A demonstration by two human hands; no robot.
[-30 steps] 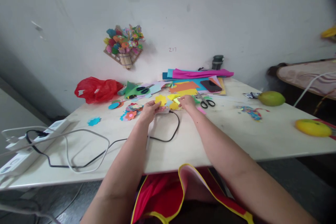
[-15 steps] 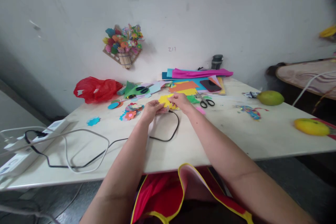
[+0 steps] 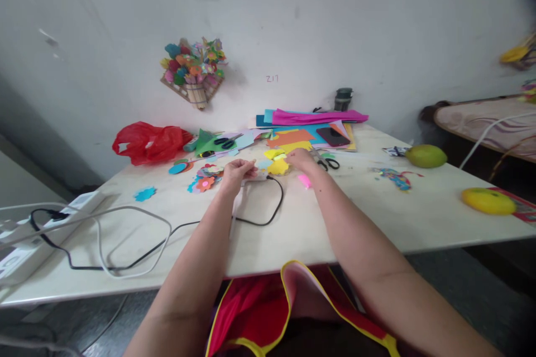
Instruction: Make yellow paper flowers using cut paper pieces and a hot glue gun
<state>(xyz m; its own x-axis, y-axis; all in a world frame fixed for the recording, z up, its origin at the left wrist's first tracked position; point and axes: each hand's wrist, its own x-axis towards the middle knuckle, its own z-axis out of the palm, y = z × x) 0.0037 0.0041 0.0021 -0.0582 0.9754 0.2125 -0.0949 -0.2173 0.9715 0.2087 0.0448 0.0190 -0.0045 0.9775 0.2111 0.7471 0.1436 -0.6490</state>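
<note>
A yellow paper flower (image 3: pixel 277 167) lies on the table between my hands. My left hand (image 3: pixel 240 172) is to its left, thumb and fingers pinched together; whatever they hold is too small to make out. Just beside that hand is a white object (image 3: pixel 258 176) with a black cable (image 3: pixel 276 213) running from its end. My right hand (image 3: pixel 300 159) is closed at the flower's right edge, by yellow paper pieces (image 3: pixel 274 153); its fingertips are partly hidden. Black-handled scissors (image 3: pixel 330 163) lie just right of it, and a pink piece (image 3: pixel 305 181) lies below it.
Stacked paper flowers (image 3: pixel 205 183) and a blue flower (image 3: pixel 146 194) lie left. A red plastic bag (image 3: pixel 151 144), second scissors (image 3: pixel 228 141), coloured sheets (image 3: pixel 293 136) and a phone (image 3: pixel 334 136) are behind. Power strip (image 3: pixel 50 237) at left; mangoes (image 3: pixel 426 156) at right.
The yellow flower that both hands held now lies on the table. My hands have moved apart, the left one leftward and the right one rightward. More of the pink piece shows.
</note>
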